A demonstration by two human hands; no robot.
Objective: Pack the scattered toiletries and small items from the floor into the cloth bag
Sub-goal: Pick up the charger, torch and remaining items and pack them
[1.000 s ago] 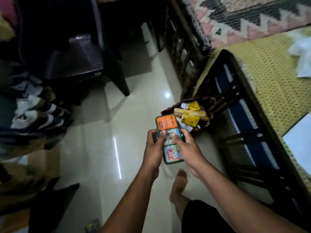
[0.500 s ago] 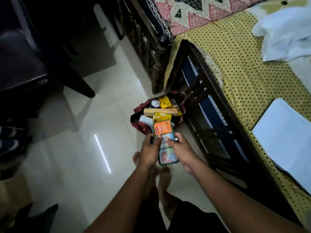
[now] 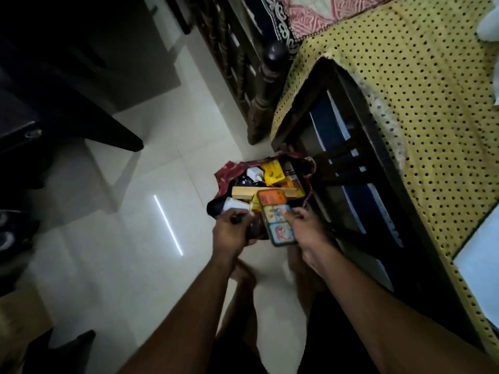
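The two hands have parted: the right hand [image 3: 302, 225] now carries the strip of colourful tins [image 3: 275, 215] alone, its grip closed on the edge, over the open cloth bag [image 3: 229, 171] on the floor. The left hand [image 3: 232, 229] curls around a small dark item, unclear what. Dropping in looks near.

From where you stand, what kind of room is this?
Most likely a bedroom at home: a bed with a yellow dotted bedsheet, a carved wooden bedpost, a glossy tiled floor.
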